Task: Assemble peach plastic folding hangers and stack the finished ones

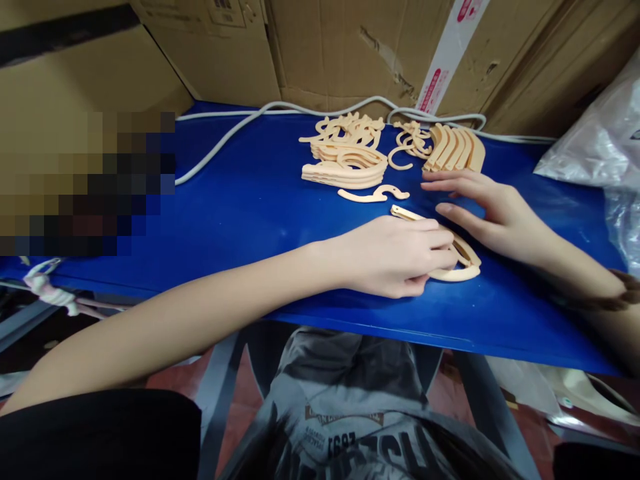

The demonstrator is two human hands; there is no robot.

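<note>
My left hand lies over a beige curved plastic piece near the table's front edge, its fingers curled onto it; part of the piece is hidden beneath them. My right hand hovers just right of it with fingers stretched out and apart, holding nothing. Its fingertips are near a row of curved beige pieces. A loose hook-shaped piece lies behind my left hand. Farther back are a stack of flat curved pieces and a heap of small hooked pieces.
The blue table carries a white cable along its back. Cardboard boxes stand behind. A clear plastic bag sits at the right. More small hooks lie between the heaps.
</note>
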